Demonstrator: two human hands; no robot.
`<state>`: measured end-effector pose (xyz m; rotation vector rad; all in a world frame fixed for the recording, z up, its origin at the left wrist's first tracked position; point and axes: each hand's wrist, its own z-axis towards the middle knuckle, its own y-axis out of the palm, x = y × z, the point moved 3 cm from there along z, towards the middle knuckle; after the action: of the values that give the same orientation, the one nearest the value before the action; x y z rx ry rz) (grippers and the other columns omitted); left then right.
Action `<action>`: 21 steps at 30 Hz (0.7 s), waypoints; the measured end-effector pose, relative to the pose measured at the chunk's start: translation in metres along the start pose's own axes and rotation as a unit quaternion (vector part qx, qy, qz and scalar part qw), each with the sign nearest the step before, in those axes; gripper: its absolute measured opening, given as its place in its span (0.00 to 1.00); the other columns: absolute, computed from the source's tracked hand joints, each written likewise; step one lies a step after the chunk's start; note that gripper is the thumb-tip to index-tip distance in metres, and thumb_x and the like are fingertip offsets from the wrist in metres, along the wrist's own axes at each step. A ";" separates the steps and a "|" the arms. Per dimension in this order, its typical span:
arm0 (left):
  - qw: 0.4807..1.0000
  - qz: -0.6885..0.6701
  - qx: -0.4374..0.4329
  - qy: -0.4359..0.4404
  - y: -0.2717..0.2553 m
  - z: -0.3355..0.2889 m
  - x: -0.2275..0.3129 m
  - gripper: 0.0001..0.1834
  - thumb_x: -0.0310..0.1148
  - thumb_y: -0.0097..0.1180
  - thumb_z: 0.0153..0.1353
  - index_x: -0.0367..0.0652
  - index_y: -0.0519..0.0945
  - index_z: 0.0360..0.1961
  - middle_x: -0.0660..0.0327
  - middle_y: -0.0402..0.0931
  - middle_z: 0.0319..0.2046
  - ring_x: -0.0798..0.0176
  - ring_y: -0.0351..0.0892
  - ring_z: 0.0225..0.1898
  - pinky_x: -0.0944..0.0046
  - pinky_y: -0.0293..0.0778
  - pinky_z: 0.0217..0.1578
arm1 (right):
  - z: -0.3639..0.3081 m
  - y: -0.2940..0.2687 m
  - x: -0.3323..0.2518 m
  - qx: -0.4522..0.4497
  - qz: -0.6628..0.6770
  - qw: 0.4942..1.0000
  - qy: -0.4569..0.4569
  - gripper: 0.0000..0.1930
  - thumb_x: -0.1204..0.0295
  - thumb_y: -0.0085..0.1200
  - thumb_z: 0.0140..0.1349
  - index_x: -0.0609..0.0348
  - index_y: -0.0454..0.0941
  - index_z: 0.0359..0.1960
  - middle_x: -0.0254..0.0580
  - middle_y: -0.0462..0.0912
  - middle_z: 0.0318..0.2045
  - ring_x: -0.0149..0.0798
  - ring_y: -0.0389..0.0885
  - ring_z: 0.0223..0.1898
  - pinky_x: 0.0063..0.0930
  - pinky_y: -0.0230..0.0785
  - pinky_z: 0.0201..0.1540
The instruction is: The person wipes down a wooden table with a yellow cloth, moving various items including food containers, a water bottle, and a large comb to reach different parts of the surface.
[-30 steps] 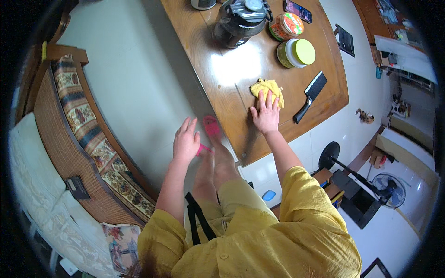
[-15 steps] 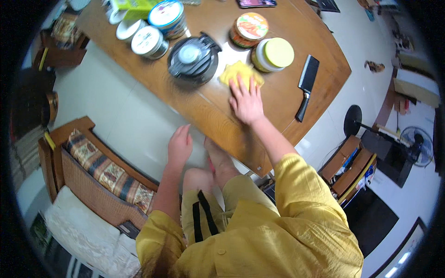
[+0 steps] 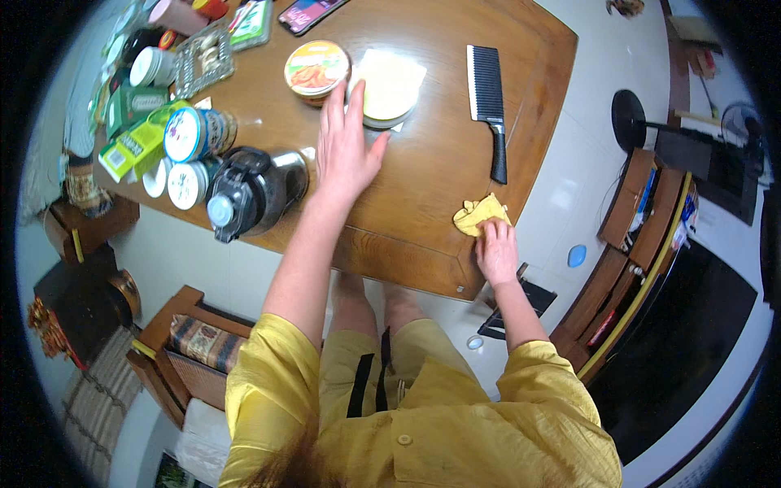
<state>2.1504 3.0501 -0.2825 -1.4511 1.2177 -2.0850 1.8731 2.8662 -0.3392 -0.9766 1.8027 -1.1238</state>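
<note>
My left hand (image 3: 348, 154) reaches over the wooden table (image 3: 399, 220) with its fingers apart. Its fingertips are at the pale yellow-lidded jar (image 3: 389, 93), beside the round tub with an orange and white lid (image 3: 316, 69); whether they touch either one, I cannot tell. At the near right edge of the table, my right hand (image 3: 496, 250) has its fingers closed on a crumpled yellow cloth (image 3: 478, 215). A black-handled cleaver (image 3: 486, 89) lies flat beyond the cloth, its handle toward me.
Left of my left forearm, a dark jug (image 3: 254, 191) stands near the table edge. Behind it are a blue-lidded tub (image 3: 185, 134), white-lidded jars (image 3: 187, 185) and a green box (image 3: 138, 142). A phone (image 3: 309, 13) lies at the far side. A fan (image 3: 630, 120) stands right.
The cloth has travelled with my right hand from beside the jars to the table's near right edge. My left hand has risen from over my lap to the jars. The view has shifted.
</note>
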 end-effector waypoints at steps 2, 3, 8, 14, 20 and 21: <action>0.992 0.108 -0.033 0.063 0.005 0.032 0.012 0.53 0.36 0.71 0.41 0.47 0.54 0.67 0.42 0.51 0.64 0.42 0.55 0.64 0.52 0.57 0.63 | 0.012 0.000 0.007 0.016 0.012 0.999 0.036 0.14 0.79 0.55 0.48 0.53 0.73 0.39 0.45 0.71 0.43 0.51 0.69 0.46 0.40 0.67 0.50; 0.985 0.132 -0.071 0.082 0.010 0.042 0.010 0.55 0.38 0.72 0.39 0.49 0.53 0.68 0.42 0.50 0.65 0.41 0.54 0.64 0.51 0.56 0.63 | 0.018 0.000 0.007 -0.011 0.026 0.998 0.055 0.13 0.79 0.55 0.48 0.54 0.73 0.38 0.46 0.71 0.43 0.52 0.70 0.44 0.41 0.68 0.48; 0.954 0.184 -0.219 0.090 0.024 0.073 0.013 0.53 0.37 0.73 0.34 0.49 0.60 0.64 0.43 0.60 0.56 0.41 0.60 0.58 0.50 0.62 0.59 | 0.034 0.013 0.015 -0.117 0.034 0.990 0.072 0.14 0.79 0.55 0.48 0.57 0.70 0.38 0.50 0.72 0.42 0.55 0.75 0.42 0.42 0.73 0.43; 0.977 0.081 -0.164 0.106 0.057 0.106 0.074 0.52 0.42 0.72 0.32 0.47 0.61 0.63 0.42 0.63 0.51 0.41 0.62 0.54 0.49 0.63 0.56 | 0.038 0.015 0.016 -0.106 0.032 0.990 0.086 0.09 0.79 0.49 0.53 0.57 0.69 0.36 0.48 0.73 0.40 0.53 0.75 0.43 0.40 0.74 0.42; 0.956 0.006 -0.256 0.143 0.138 0.146 0.168 0.53 0.44 0.66 0.45 0.38 0.48 0.67 0.38 0.45 0.66 0.38 0.44 0.67 0.51 0.51 0.65 | 0.033 0.017 0.018 -0.100 0.106 0.983 0.115 0.11 0.80 0.52 0.50 0.56 0.68 0.35 0.46 0.71 0.41 0.52 0.73 0.45 0.42 0.72 0.43; 0.958 -0.036 -0.217 0.183 0.156 0.147 0.159 0.54 0.45 0.67 0.44 0.37 0.49 0.66 0.37 0.46 0.65 0.37 0.45 0.67 0.50 0.53 0.64 | 0.033 0.014 0.014 -0.057 0.087 0.992 0.075 0.08 0.77 0.48 0.55 0.58 0.71 0.38 0.44 0.73 0.41 0.50 0.73 0.47 0.39 0.75 0.42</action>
<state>2.1807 2.7850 -0.2922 -1.3215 1.8897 -2.3070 1.8941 2.8478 -0.3650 -0.7997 2.0507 -1.0179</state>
